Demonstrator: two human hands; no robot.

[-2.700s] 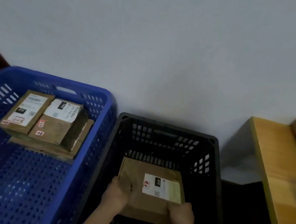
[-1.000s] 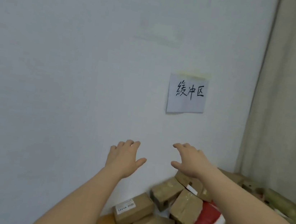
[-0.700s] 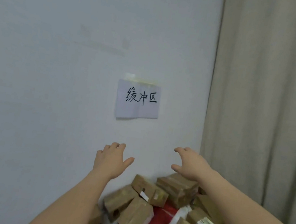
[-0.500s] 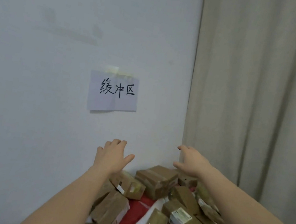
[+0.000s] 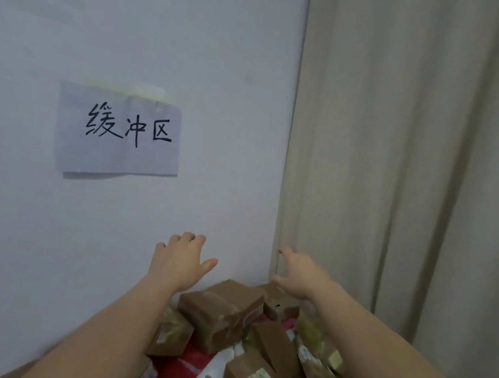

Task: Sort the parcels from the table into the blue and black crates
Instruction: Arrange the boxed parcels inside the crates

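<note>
Step in hand: reach for next parcel. Left hand (image 5: pixel 180 262) and right hand (image 5: pixel 300 276) spread, empty, above parcel heap (image 5: pixel 252 348) at lower centre. Large taped box (image 5: pixel 219 310) nearest, between hands. Next: lower both hands, clasp its sides. Crates out of frame.

Left hand (image 5: pixel 180 260): arm outstretched, palm down, fingers spread and slightly bent, thumb splayed toward the right, holding nothing.
Right hand (image 5: pixel 298 274): arm outstretched, fingers extended forward, thumb below them, apparently empty; fingertips blurred.
Both forearms bare, hands apart.
</note>
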